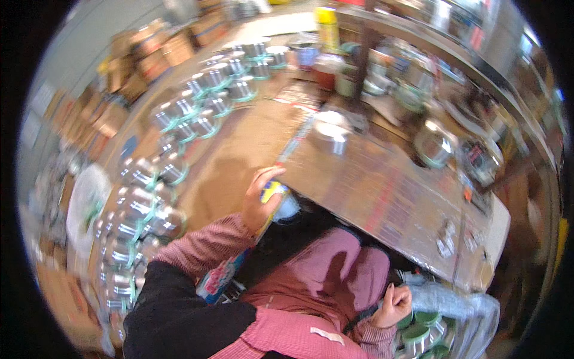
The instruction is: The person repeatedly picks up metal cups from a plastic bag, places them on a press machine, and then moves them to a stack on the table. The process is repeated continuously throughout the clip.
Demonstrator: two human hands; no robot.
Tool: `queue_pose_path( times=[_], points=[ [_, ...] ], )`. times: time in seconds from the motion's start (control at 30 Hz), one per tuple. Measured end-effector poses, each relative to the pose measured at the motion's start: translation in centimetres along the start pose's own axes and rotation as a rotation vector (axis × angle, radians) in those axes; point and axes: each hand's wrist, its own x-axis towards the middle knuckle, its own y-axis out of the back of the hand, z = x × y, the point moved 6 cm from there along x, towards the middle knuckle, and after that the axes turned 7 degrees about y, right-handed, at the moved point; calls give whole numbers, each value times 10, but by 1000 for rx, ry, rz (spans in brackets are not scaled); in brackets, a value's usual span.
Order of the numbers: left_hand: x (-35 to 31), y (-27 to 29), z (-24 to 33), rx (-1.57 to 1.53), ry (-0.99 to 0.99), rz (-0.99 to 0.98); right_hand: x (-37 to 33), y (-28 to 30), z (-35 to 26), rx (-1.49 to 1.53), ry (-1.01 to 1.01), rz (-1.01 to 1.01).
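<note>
My left hand (260,200) is at the near edge of the cardboard-covered table, its fingers curled around a small yellow and blue object (275,190). A pale blue rounded part (287,209) shows below the fingers; blur hides its kind. Low on the right, my right hand (394,306) is closed, with whatever it may hold hidden. Beside it, green-rimmed metal containers (417,338) sit in a clear plastic bag (469,314). A shiny metal container (332,128) stands on the table ahead of my left hand, apart from it.
Rows of shiny metal containers with pale green rims (206,122) line the table's left side. Cardboard boxes (149,51) are stacked at the far left. A dark post (363,66), a yellow can (326,29) and cluttered jars stand at the back. Crumpled clear plastic (445,239) lies right.
</note>
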Motion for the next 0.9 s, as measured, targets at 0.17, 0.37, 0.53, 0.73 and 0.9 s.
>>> queue_pose_path(
  times=[0.17, 0.37, 0.53, 0.73, 0.9],
  points=[
    [46, 148, -106, 284, 60, 372, -12, -52, 17, 144, -108, -178],
    [95, 336, -230, 748, 881, 740, -19, -56, 44, 206, -201, -212],
    [103, 371, -275, 757, 1076, 353, -29, -50, 56, 217, -333, -137],
    [101, 344, -263, 817, 1002, -19, -25, -67, 46, 176, -282, -153],
    [75, 246, -207, 831, 604, -146, -23, -94, 36, 293, -433, -156]
  ],
)
